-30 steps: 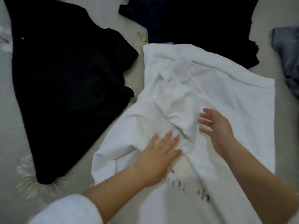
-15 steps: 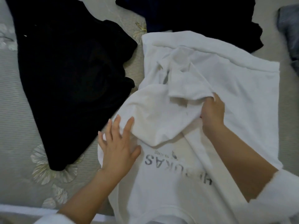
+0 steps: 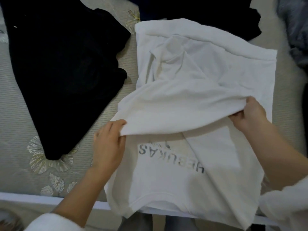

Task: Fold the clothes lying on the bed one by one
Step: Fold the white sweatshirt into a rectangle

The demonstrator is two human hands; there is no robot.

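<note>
Head view: one white T-shirt lies on the bed, its print reading HEBUKAS upside down. Left hand and right hand each pinch its lifted fold with their fingers. Two more: left black garment, far black garment.

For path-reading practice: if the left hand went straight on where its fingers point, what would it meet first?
Probably the lifted fold of the white T-shirt, which the left hand pinches; depth unclear.
</note>
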